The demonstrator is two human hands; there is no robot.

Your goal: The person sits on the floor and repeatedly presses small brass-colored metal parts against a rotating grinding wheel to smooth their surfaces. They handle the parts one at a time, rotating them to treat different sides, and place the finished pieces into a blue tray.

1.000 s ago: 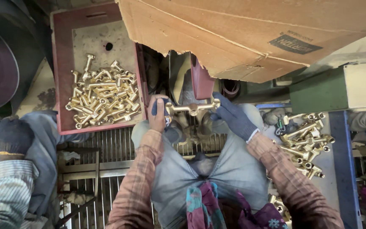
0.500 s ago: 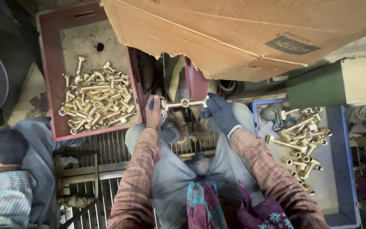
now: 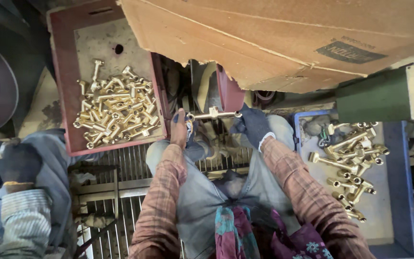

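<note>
Brass fitting (image 3: 213,114) held level between 2 hands, above knees. Left hand (image 3: 180,128) grips its left end; right hand (image 3: 252,125), in dark glove, grips right end. Red crate (image 3: 63,86) of brass parts just left of left hand. Blue tray (image 3: 398,192) with more parts right of right hand. Cardboard sheet (image 3: 283,38) just beyond hands.

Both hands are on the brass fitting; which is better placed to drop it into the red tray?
Left, probably. The left hand grips the fitting's end right beside the red tray; the gloved right hand holds the far end, nearer the blue tray.
</note>
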